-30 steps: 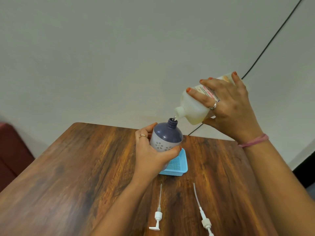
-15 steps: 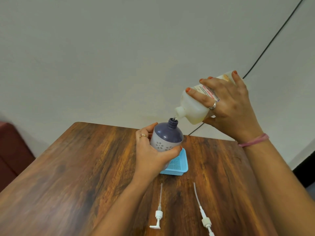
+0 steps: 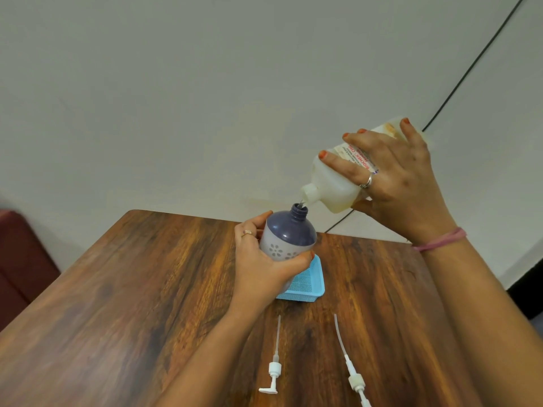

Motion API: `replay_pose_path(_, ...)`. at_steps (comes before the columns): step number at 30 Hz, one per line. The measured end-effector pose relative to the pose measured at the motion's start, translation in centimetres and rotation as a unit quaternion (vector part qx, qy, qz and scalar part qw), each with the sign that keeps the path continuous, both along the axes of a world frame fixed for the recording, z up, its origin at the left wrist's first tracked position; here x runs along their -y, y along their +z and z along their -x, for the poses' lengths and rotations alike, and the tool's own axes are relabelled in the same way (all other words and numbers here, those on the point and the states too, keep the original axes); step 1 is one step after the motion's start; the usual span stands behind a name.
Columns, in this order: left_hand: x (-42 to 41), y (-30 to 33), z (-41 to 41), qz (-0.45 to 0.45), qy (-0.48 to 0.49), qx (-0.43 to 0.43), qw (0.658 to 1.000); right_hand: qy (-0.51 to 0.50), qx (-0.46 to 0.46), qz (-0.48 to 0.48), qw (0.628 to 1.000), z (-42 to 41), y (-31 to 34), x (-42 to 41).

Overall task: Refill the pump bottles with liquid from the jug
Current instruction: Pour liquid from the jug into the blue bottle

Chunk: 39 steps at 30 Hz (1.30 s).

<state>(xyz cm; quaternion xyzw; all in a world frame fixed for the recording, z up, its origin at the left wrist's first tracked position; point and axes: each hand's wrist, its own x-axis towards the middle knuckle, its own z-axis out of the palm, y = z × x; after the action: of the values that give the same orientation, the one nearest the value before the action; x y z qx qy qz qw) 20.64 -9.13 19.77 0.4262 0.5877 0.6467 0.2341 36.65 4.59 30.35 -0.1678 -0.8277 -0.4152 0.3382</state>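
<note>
Red-lettered label, unreadable, on jug in right hand; purple bottle in left hand.

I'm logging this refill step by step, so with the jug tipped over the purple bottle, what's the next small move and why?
Probably hold the tilt steady: the jug in the right hand has its spout just above the open neck of the purple bottle, which the left hand grips, and both pump heads lie on the table.

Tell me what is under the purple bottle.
A blue mesh basket sits on the table beneath the purple bottle. The left hand covers the bottle's base, so contact is unclear.
</note>
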Motion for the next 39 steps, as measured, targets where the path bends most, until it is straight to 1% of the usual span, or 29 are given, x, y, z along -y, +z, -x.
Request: replay_pose_path(39,-0.15,0.09,0.07,0.002,0.0,0.006,1.0,-0.001,0.015,-0.1,0.995,0.87,0.13,-0.14)
